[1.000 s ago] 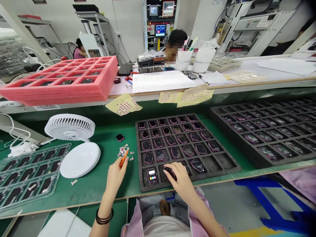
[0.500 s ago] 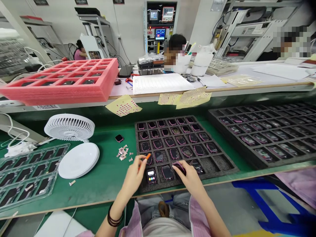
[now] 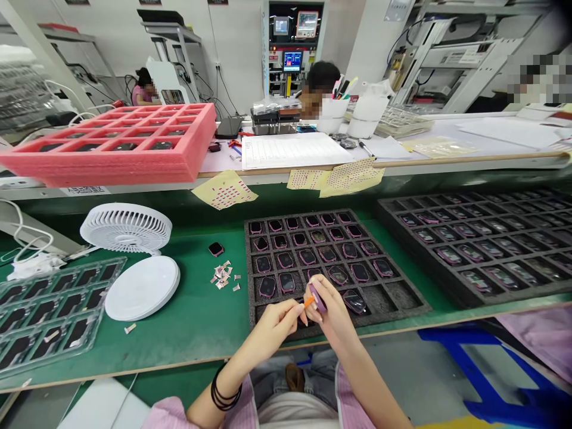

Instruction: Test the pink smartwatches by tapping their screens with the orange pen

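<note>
Between the fingers of my right hand [image 3: 334,307] is a purple smartwatch case [image 3: 318,299], tilted up on its side. My left hand [image 3: 277,323] pinches a thin orange stick-shaped tool [image 3: 309,301], and its tip meets the case. Both hands are over the front of a dark foam tray [image 3: 404,293]. Watches with purple frames, such as one watch [image 3: 287,282], fill most of its compartments; the front-left ones are hidden by my hands. A clear-covered watch [image 3: 354,301] lies just right of my right hand.
Small silvery pieces [image 3: 222,276] and a lone watch [image 3: 216,248] lie left of the tray. Further left stand a white fan [image 3: 143,289] and a clear plastic tray [image 3: 96,322]. A second foam tray [image 3: 451,292] is at right. Pink foam [image 3: 134,170] rests on the shelf above.
My left hand has moved right, bringing the orange tool to the watch case. My right hand has raised and turned the case. The lit watch at front left is now hidden.
</note>
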Motion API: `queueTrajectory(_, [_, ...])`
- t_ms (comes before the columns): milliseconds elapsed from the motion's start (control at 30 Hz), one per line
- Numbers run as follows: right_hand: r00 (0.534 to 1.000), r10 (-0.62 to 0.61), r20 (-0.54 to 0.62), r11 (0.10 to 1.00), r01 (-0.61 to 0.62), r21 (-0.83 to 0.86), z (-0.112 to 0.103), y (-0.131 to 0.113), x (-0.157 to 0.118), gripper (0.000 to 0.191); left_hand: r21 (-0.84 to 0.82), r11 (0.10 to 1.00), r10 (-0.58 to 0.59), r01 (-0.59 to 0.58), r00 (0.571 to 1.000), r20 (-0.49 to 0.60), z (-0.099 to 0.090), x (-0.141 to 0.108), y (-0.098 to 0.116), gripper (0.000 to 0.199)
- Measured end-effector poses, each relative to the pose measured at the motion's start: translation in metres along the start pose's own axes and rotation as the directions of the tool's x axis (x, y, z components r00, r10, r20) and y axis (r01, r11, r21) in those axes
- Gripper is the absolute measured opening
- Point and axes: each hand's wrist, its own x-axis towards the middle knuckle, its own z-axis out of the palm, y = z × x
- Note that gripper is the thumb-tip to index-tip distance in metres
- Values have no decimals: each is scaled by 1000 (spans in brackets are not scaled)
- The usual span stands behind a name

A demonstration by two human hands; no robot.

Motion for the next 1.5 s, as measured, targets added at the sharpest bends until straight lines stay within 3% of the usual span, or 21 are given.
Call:
queueTrajectory(133, [999, -12, 47, 1000, 11, 16, 1, 2, 0, 33, -35, 999, -6, 7, 999, 32, -3, 0, 4, 45])
queueTrajectory(233, [991, 65, 117, 988, -80, 131, 1, 5, 1, 33, -128, 992, -2, 9, 998, 55, 1, 1, 4, 47])
queueTrajectory(333, [986, 146, 84, 967, -160, 197, 0, 8, 4, 38, -189, 982, 7, -1, 1000, 30, 5, 2, 0, 49])
queueTrajectory(467, [989, 136, 52, 971, -143, 194, -1, 10, 5, 33, -177, 984, 4, -7, 1000, -18, 4, 4, -7, 52])
queueTrajectory(567, [999, 53, 1, 992, -53, 118, 1, 16, 1, 27, -131, 991, 14, -31, 992, -128, 4, 7, -10, 50])
queueTrajectory(667, [993, -16, -119, 999, 10, -51, 0, 25, -5, 31, -88, 994, 42, -56, 987, -155, 9, 8, -11, 42])
queueTrajectory(800, [966, -177, -187, 941, 111, -320, -19, 29, -8, 32, -33, 997, 64, -72, 975, -212, 7, 7, -12, 40])
queueTrajectory(867, [918, -348, -191, 834, 210, -511, -38, 24, -6, 30, 8, 998, 63, -63, 951, -304, -7, 4, -14, 40])
queueTrajectory(933, [850, -509, -136, 637, 266, -724, -60, 19, -1, 30, 165, 986, 93, -19, 887, -453, -31, -1, -19, 37])
queueTrajectory(1033, [842, -538, 38, 311, 240, -920, -87, 18, 5, 33, 474, 853, 147, 219, 771, -620, -71, -8, -32, 31])
queueTrajectory(1133, [819, -508, 265, 36, 328, -944, -96, 25, 8, 39, 552, 706, 100, 444, 709, -699, -97, -10, -47, 18])
queueTrajectory(1233, [771, -488, 409, -140, 394, -909, -97, 26, 5, 43, 551, 636, 86, 541, 659, -747, -101, -12, -54, 30])
queueTrajectory(1300, [720, -551, 423, -224, 361, -905, -101, 20, 1, 46, 554, 640, 108, 532, 652, -751, -95, -15, -54, 36])
queueTrajectory(1400, [656, -668, 352, -359, 130, -924, -113, 6, -4, 56, 571, 671, 130, 473, 683, -719, -82, -22, -48, 31])
queueTrajectory(1500, [709, -644, 288, -493, -97, -865, -129, -4, -6, 63, 580, 670, 117, 463, 706, -698, -70, -28, -44, 30])
